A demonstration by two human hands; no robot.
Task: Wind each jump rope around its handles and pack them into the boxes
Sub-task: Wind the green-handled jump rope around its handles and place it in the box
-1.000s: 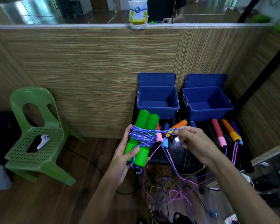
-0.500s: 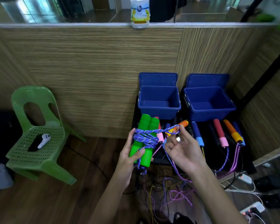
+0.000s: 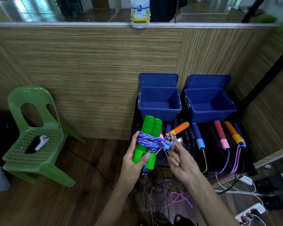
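**Rope half-wound on green handles**

Green handles (image 3: 148,141) gripped upright in left hand (image 3: 134,160), thumb curled across the front, blue-purple rope (image 3: 149,141) wrapped round the middle. Rope's loose loop pinched and hooked by right hand (image 3: 180,159), just beside the bundle. Beyond, more jump ropes (image 3: 219,136) laid on a black surface. Farther back, two open blue boxes (image 3: 159,110) side by side against the wooden wall. Off left, green chair (image 3: 31,137).

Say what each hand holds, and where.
Left hand grips the green handles at their lower half. Right hand pinches a rope loop beside them.
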